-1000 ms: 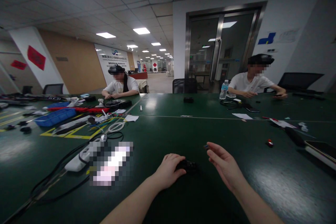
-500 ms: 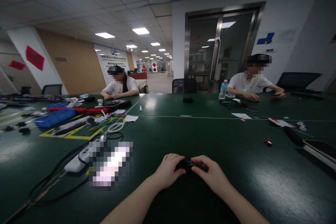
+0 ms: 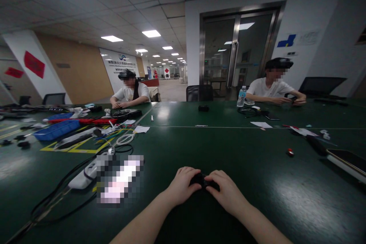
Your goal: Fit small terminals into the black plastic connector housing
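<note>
Though it is partly hidden, a small black object [image 3: 198,178] lies between the left hand [image 3: 181,185] and the right hand [image 3: 225,190]. Left thumb and fingers pinch one end; the right ones pinch the other, though whether they hold a separate piece there cannot be told. Ahead, green tabletop [image 3: 177,146] stretches to a pale seam [image 3: 177,126]; a pixelated bright rectangle [image 3: 122,179] lies left, a small red item [image 3: 290,152] well to the right. Farther out, a bottle [image 3: 241,97] has a blue label too small to read; Chinese characters fill a wall sign [image 3: 120,63], mostly illegible.
</note>
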{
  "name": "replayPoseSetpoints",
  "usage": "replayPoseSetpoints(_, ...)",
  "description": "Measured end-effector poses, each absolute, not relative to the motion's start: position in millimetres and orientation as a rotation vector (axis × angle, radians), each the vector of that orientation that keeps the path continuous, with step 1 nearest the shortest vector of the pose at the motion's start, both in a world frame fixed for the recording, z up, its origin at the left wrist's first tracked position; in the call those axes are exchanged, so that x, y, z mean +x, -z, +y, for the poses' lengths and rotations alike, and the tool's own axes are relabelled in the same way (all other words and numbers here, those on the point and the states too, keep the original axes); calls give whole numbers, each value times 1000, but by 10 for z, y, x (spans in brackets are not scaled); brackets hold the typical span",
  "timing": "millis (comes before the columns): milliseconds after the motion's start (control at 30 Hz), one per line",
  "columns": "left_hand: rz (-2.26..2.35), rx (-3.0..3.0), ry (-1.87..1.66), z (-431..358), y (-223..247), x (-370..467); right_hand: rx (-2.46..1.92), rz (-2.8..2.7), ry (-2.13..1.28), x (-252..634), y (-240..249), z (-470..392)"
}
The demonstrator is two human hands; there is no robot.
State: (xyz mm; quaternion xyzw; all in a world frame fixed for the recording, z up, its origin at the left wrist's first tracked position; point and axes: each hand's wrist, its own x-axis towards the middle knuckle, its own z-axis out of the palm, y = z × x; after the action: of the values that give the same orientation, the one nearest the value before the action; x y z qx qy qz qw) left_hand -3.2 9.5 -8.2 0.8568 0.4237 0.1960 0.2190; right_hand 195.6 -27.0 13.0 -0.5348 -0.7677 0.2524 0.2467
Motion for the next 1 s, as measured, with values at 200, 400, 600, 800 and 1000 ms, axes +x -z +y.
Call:
replayPoseSetpoints(200, 1152, 2390, -561, 89, 78, -35, -1492, -2154, -620, 1911, -158, -290)
replayPoseSetpoints(400, 1166, 2393, -558, 88, 67, -25, -1529, -2159, -634, 1919, -175, -291)
replayPoseSetpoints(600, 1181, 2401, -534, 78, 51, -18, -1453, -2157, -607, 1969, -149, -286)
replayPoseSetpoints(800, 1168, 2391, -543, 81, 62, -29, -1484, -2142, -624, 1951, -158, -280)
replayPoseSetpoints(1000, 1176, 2389, -532, 66, 30, -24, -1494, -2131, -665, 1953, -149, -294)
